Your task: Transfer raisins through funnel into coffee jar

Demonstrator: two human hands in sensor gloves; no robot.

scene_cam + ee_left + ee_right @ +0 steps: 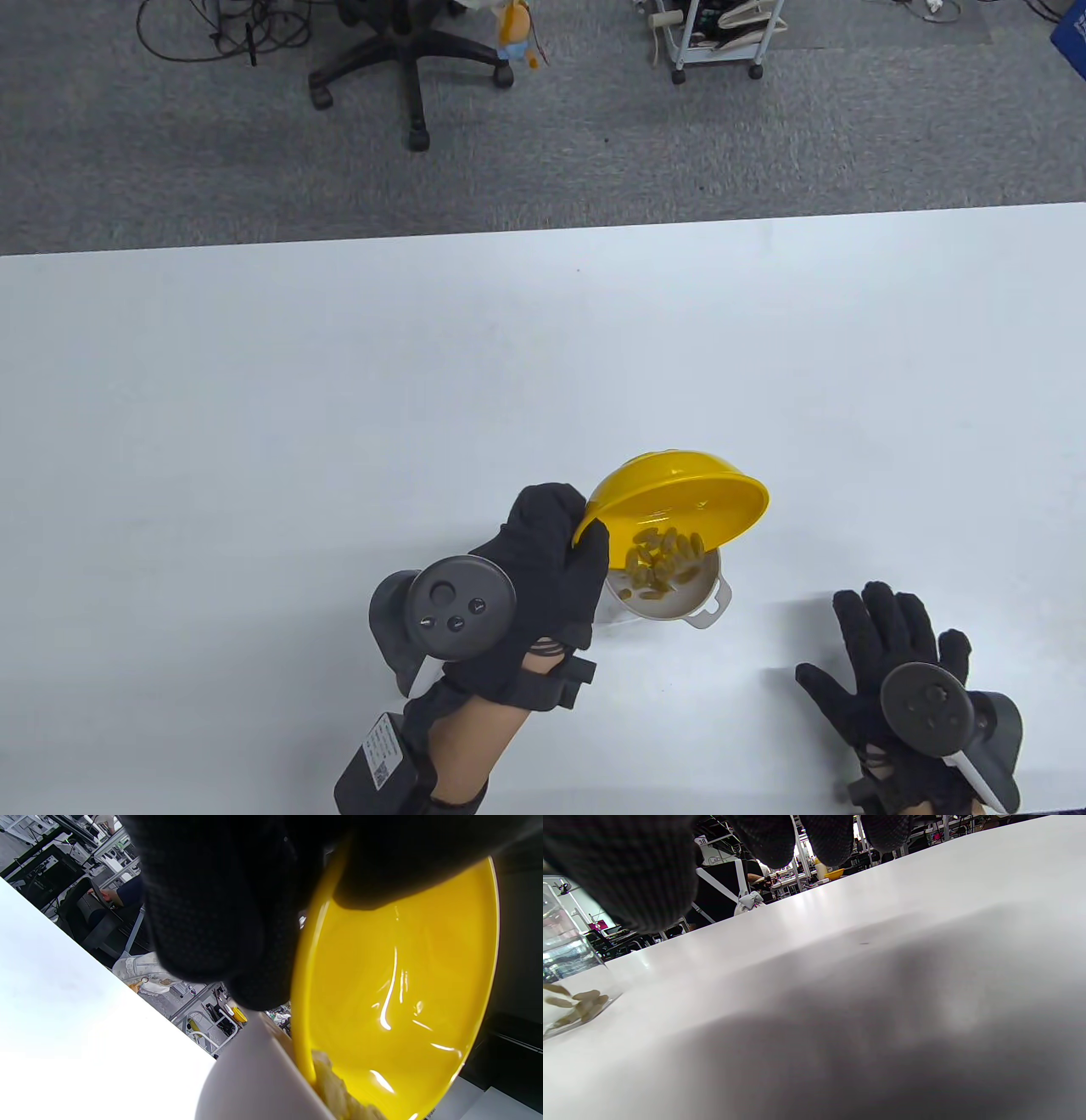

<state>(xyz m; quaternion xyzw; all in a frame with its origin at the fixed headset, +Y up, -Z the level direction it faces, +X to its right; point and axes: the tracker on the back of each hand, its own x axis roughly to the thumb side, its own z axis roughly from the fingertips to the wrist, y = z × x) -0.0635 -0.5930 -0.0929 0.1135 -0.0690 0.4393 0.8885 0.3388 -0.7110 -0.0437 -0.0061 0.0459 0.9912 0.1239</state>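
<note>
Glossy yellow plastic bowl (679, 497), clear glass jar (564, 955), smooth white table (254, 407), black knit gloves

We list one white bench (254, 382), its top plain and glossy, set on grey carpet (764, 144). Beyond its far edge we record a black swivel chair base (413, 59) on castors, loose black cables (199, 38) at the far left, and a small white wheeled cart (713, 38).
</note>
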